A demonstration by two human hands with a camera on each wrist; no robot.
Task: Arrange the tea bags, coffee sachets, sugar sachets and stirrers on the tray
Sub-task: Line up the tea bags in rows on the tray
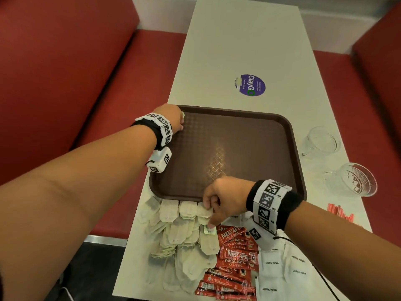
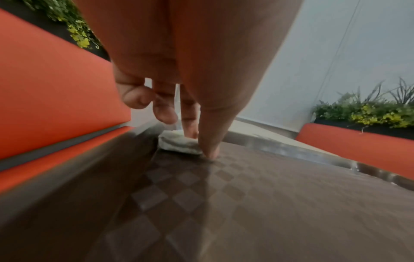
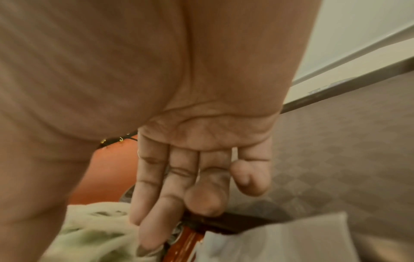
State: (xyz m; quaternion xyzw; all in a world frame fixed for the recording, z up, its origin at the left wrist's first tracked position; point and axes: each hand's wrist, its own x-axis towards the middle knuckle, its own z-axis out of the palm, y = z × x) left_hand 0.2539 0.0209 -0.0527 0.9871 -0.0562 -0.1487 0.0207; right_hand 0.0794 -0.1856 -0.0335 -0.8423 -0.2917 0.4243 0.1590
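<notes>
A brown tray point(image 1: 290, 135) lies on the white table point(image 1: 249, 40), its floor bare but for the far left corner. There my left hand point(image 1: 181, 120) pinches a small stack of tea bags point(image 2: 179, 144) between thumb and forefinger, set down on the tray point(image 2: 268, 203). My right hand point(image 1: 209, 213) is at the tray's near edge. Its fingers and thumb curl on a tea bag at the top of the tea bag pile point(image 1: 184, 235). Beside the pile lie red coffee sachets point(image 1: 236, 255) and white sugar sachets point(image 1: 282, 268). Red stirrers point(image 1: 340, 213) lie on the right.
Two glass mugs point(image 1: 323, 140) point(image 1: 355, 181) stand right of the tray. A purple sticker point(image 1: 249, 85) marks the table beyond it. Red benches point(image 1: 65, 72) run along both sides, close to the table edges.
</notes>
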